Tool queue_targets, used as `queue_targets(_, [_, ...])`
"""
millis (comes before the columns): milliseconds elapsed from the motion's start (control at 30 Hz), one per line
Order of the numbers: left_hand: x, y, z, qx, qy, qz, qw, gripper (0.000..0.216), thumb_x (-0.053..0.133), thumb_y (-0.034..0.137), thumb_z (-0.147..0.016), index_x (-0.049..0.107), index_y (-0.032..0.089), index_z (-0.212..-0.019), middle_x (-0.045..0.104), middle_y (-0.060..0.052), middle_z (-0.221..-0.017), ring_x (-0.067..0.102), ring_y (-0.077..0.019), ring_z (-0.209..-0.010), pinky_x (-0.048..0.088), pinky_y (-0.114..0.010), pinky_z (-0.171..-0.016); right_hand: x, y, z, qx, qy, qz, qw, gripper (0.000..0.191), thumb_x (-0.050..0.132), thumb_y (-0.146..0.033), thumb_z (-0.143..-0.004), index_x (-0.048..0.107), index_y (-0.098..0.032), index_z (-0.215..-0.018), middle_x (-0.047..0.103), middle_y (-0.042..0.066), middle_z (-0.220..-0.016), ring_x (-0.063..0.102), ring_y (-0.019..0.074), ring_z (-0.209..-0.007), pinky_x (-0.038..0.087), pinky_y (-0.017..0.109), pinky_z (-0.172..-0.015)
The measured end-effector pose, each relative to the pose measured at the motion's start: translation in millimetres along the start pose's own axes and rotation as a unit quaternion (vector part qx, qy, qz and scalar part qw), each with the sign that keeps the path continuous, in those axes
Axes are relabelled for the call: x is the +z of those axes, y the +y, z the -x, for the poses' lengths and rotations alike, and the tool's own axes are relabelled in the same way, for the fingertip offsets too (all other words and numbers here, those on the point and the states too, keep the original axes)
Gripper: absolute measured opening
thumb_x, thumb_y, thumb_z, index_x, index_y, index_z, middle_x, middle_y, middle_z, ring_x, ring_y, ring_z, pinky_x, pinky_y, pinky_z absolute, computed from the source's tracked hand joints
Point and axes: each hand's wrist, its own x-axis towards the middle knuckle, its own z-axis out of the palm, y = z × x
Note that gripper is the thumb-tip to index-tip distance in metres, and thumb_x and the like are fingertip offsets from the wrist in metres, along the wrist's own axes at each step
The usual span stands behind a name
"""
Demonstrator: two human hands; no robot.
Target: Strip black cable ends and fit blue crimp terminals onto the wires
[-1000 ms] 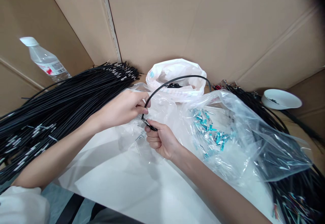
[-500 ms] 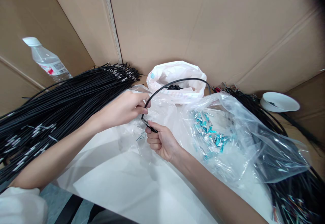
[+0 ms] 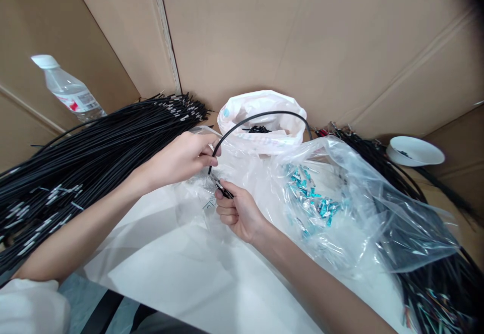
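My left hand pinches a black cable close to its end, which points down toward the table. From there the cable arches to the right over the white plastic bag. My right hand is closed around a small hand tool with dark handles and a metal tip, which looks like small pliers or cutters. The tool's tip is right by the cable's end; whether it grips the cable I cannot tell. A clear plastic sheet lies under both hands.
At left lies a large bundle of black cables, with a plastic bottle behind it. A white plastic bag holds short black pieces. On the right are blue foil scraps, a white bowl and cables with stripped ends. Cardboard walls surround the table.
Both hands have shifted very slightly to the left, and the arch of the cable sits a little higher. The holds of both hands look the same.
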Motion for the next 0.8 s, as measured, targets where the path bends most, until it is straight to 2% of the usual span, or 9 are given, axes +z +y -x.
queue_targets(233, [1.8, 1.8, -0.6, 0.017, 0.0, 0.016, 1.0, 0.006, 0.063, 0.026, -0.087, 0.062, 0.02, -0.084, 0.065, 0.002, -0.064, 0.06, -0.0165, -0.06, 0.036, -0.027, -0.057, 4.7, -0.9, 5.3, -0.006, -0.004, 0.001, 1.0, 0.051, 0.04, -0.037, -0.105, 0.049, -0.016, -0.059, 0.015, -0.013, -0.045, 0.005, 0.0048, -0.041, 0.007, 0.016, -0.033])
queue_targets(467, [4.8, 5.3, 0.3, 0.017, -0.002, 0.014, 1.0, 0.003, 0.062, 0.019, -0.086, 0.061, 0.02, -0.084, 0.067, 0.003, -0.064, 0.06, -0.0152, -0.06, 0.036, -0.026, -0.059, 3.8, -1.3, 0.7, -0.02, 0.0, -0.007, 1.0, 0.05, 0.041, -0.034, -0.105, 0.048, -0.016, -0.058, 0.016, -0.013, -0.045, 0.005, 0.0046, -0.041, 0.008, 0.015, -0.033])
queue_targets(800, [9.5, 6.3, 0.6, -0.01, 0.009, 0.034, 0.999, 0.002, 0.062, 0.02, -0.085, 0.061, 0.019, -0.084, 0.067, 0.003, -0.062, 0.059, -0.0153, -0.059, 0.035, -0.026, -0.056, 13.5, 2.9, 7.6, -0.018, 0.042, -0.052, 0.998, 0.05, 0.041, -0.033, -0.105, 0.045, -0.017, -0.058, 0.015, -0.012, -0.046, 0.007, 0.0042, -0.04, 0.009, 0.014, -0.031])
